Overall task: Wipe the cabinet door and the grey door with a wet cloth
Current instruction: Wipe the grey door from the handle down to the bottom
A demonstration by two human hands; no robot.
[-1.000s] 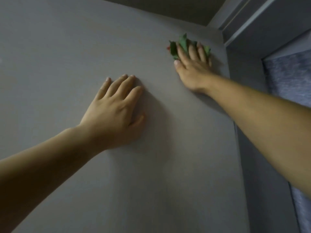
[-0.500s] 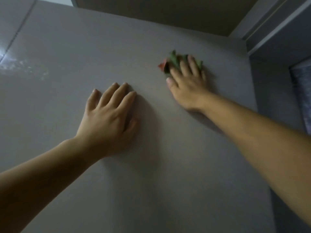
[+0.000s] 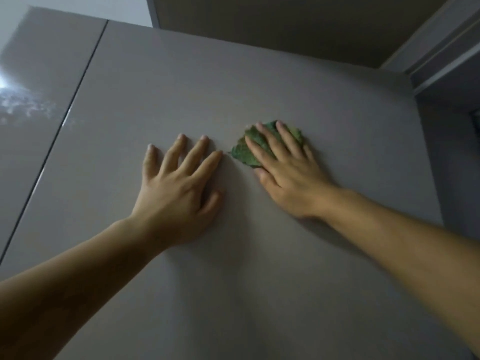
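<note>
While the green cloth (image 3: pixel 242 152) lies flat high on the cabinet door (image 3: pixel 259 294) (so I judge this panel), the right hand (image 3: pixel 288 178) presses it with straight, spread fingers (image 3: pixel 288 139). The left hand (image 3: pixel 176 188) rests just beside it, flat and holding nothing. Wiping looks under way; the next move calls for steady pressure, sweeping across the rest of the door

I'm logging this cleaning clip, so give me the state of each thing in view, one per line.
door, looks shut
glossy panel, beside the door, shows glare
left hand, open, flat on the door, holding nothing
right hand, open, pressing the green cloth to the door
green cloth, crumpled, under the right hand's fingers
</note>
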